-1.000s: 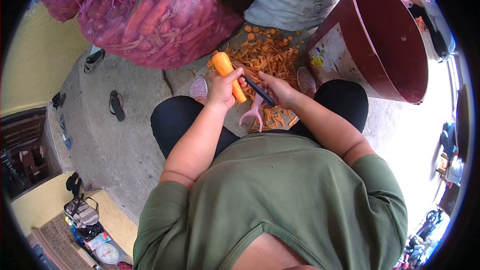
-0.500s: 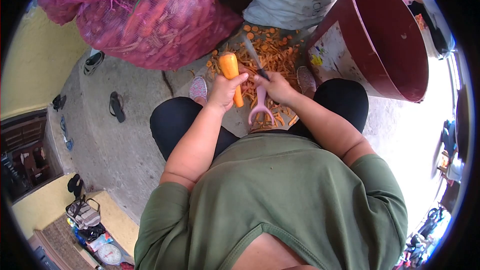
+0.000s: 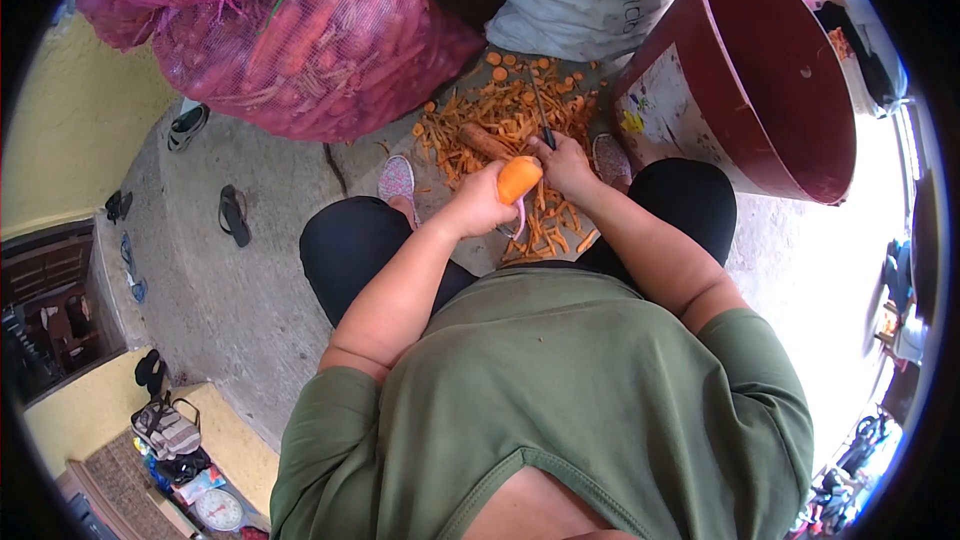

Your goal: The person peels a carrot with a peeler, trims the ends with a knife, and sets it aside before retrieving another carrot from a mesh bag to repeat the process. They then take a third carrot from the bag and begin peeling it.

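My left hand (image 3: 478, 204) is closed around a peeled orange carrot (image 3: 518, 181), its thick end turned toward my right hand. My right hand (image 3: 566, 166) grips a knife (image 3: 544, 116) by its black handle, with the blade pointing away from me. Part of a pink Y-shaped peeler (image 3: 519, 222) shows just below the carrot; what holds it up is hidden. Beyond my hands an unpeeled carrot (image 3: 484, 141) rests on a heap of carrot peelings (image 3: 455, 135). Several cut carrot slices (image 3: 499, 73) lie at the heap's far side.
A pink mesh sack of carrots (image 3: 310, 60) stands at the far left, beside a white sack (image 3: 580, 0). On the right a large dark red bucket (image 3: 690, 90) leans toward me. A flip-flop (image 3: 233, 215) lies on the concrete floor at left.
My left hand has moved right, tipping the carrot so its thick end faces the right hand. The knife has swung right and away, and the carrot now covers most of the peeler.
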A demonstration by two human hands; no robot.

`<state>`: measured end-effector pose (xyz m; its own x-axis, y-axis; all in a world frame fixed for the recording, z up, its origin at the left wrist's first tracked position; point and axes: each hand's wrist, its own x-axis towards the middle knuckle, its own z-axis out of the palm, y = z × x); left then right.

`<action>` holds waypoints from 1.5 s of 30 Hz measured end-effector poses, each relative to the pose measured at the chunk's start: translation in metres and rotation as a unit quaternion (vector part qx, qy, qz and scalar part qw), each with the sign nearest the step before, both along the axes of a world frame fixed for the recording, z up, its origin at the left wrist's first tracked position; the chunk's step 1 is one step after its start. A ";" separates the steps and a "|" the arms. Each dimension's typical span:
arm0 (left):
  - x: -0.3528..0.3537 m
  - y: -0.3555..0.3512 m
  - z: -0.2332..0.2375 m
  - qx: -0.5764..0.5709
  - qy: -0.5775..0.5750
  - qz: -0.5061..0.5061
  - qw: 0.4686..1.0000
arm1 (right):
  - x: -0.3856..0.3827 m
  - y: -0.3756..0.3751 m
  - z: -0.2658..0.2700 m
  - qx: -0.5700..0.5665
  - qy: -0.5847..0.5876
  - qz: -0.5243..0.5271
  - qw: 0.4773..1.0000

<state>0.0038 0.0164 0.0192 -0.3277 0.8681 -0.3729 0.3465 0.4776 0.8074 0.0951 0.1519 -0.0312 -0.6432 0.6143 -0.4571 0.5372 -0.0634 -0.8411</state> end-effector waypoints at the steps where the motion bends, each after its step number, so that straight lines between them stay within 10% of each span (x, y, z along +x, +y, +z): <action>1: 0.003 0.001 0.005 -0.019 0.034 -0.015 0.999 | 0.002 -0.001 0.002 0.044 -0.035 0.047 0.997; 12: -0.013 0.000 -0.004 0.098 -0.146 0.129 0.976 | 0.002 0.017 0.009 0.075 -0.085 0.071 0.991; 19: -0.025 0.000 0.004 0.081 -0.337 0.269 0.899 | 0.006 0.017 0.046 -0.038 0.021 0.325 0.945; 45: -0.020 -0.002 -0.032 -0.015 -0.017 0.203 0.979 | 0.004 0.005 0.037 0.073 -0.095 0.354 0.928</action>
<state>-0.0165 0.0143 -0.0123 -0.6299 0.6577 -0.4131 0.0970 0.5944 0.7983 0.0993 0.1574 0.0057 -0.8256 0.1327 -0.5484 0.5399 0.4679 -0.6997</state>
